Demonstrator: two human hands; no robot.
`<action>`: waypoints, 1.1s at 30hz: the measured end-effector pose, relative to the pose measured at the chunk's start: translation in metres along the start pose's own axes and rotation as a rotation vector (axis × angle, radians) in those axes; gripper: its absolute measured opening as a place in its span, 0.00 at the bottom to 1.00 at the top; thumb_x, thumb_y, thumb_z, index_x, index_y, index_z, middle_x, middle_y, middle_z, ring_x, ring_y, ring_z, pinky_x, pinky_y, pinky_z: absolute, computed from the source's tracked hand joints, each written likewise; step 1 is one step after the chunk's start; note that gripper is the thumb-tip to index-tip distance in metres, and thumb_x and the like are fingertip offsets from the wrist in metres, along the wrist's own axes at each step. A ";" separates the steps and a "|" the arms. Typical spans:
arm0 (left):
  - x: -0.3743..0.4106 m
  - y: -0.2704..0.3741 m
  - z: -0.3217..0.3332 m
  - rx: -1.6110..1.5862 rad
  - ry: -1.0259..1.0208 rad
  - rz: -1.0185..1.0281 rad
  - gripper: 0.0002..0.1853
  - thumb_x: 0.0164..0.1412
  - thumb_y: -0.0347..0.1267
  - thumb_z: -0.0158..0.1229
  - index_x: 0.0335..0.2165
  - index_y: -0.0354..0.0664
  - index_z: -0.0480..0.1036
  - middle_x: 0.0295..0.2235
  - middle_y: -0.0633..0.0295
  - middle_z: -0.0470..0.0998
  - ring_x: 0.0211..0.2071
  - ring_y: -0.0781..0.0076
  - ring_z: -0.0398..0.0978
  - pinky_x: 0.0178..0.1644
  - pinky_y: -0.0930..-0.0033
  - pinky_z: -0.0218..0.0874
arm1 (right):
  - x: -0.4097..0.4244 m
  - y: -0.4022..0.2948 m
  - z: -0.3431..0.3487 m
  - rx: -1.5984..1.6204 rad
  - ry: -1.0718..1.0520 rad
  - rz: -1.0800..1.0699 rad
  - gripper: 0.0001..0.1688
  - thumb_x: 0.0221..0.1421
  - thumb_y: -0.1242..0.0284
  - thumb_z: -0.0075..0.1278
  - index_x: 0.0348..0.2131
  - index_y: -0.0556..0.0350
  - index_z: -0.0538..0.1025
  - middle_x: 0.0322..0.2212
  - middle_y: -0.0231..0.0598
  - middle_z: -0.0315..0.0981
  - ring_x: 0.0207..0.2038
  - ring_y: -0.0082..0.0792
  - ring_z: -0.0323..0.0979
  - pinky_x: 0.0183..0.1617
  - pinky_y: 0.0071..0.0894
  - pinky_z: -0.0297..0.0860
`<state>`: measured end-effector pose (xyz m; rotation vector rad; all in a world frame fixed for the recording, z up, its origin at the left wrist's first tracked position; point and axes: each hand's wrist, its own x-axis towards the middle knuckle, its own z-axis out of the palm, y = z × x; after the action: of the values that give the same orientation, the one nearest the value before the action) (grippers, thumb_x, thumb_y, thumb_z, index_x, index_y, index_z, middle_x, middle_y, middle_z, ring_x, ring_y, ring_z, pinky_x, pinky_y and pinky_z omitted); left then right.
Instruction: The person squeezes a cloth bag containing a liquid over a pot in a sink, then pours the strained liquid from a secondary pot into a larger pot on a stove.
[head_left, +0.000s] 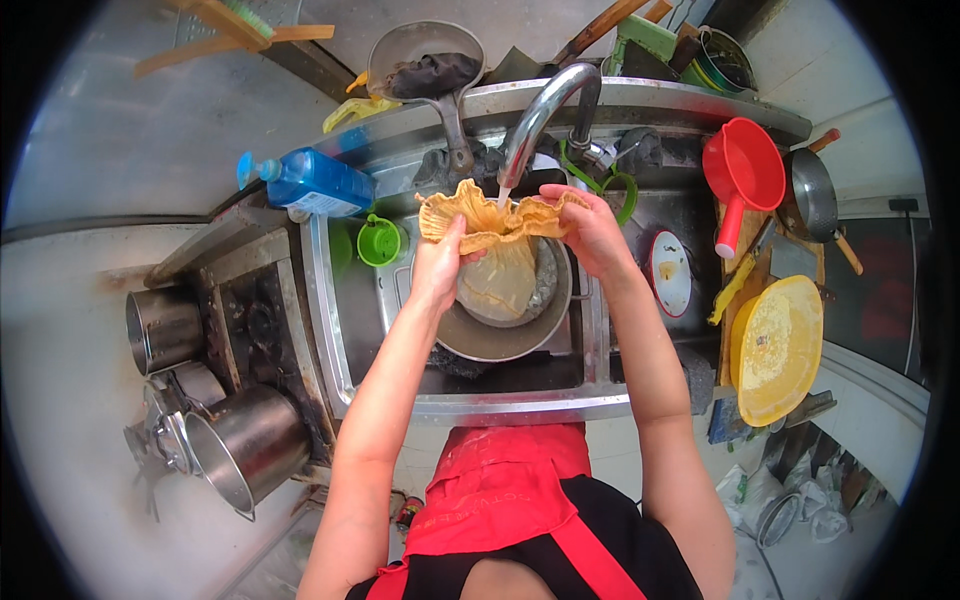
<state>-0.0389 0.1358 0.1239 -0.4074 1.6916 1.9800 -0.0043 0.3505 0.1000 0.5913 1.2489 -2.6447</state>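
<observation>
My left hand (440, 260) pinches the gathered rim of a tan cloth bag (498, 274), thumb on top. At the opposite side of the rim, my right hand (598, 231) grips the cloth between fingers and thumb. Between the hands the mouth is spread beneath a chrome faucet (534, 124), and water runs into it. The lower part of the bag looks wet and bulges down into a large metal pot (501, 351) with side handles. That pot stands in the left basin of a stainless steel sink (480, 405). What lies under the bag is partly hidden.
Left are a blue pump bottle (319, 182), a green cup (379, 241) and metal pots (251, 442). Behind the sink rests a metal pan (382, 64) holding dark cloth. To the right are a red dipper (746, 165), a white dish (670, 274) and a yellow basin (776, 349).
</observation>
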 end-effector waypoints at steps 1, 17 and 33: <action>-0.001 0.001 0.002 0.015 0.012 0.002 0.16 0.62 0.36 0.52 0.47 0.45 0.67 0.41 0.65 0.75 0.39 0.74 0.75 0.35 0.74 0.68 | 0.001 0.001 -0.004 -0.017 -0.005 -0.018 0.21 0.47 0.81 0.42 0.43 0.67 0.71 0.38 0.43 0.73 0.40 0.31 0.72 0.44 0.29 0.69; -0.001 -0.010 -0.002 0.072 0.036 0.071 0.12 0.64 0.34 0.48 0.42 0.39 0.70 0.33 0.63 0.75 0.24 0.79 0.71 0.21 0.78 0.61 | -0.005 0.006 -0.012 -0.047 0.005 0.000 0.15 0.44 0.81 0.45 0.36 0.65 0.73 0.31 0.36 0.72 0.33 0.28 0.72 0.39 0.26 0.70; -0.003 -0.006 0.006 0.058 0.084 0.053 0.11 0.63 0.34 0.49 0.39 0.38 0.70 0.29 0.64 0.74 0.17 0.81 0.65 0.18 0.78 0.56 | -0.007 0.004 -0.009 -0.035 -0.002 0.020 0.10 0.49 0.76 0.50 0.35 0.59 0.74 0.33 0.33 0.73 0.36 0.26 0.72 0.41 0.29 0.70</action>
<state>-0.0324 0.1414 0.1214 -0.4348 1.8248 1.9717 0.0059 0.3547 0.0944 0.5918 1.2788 -2.6011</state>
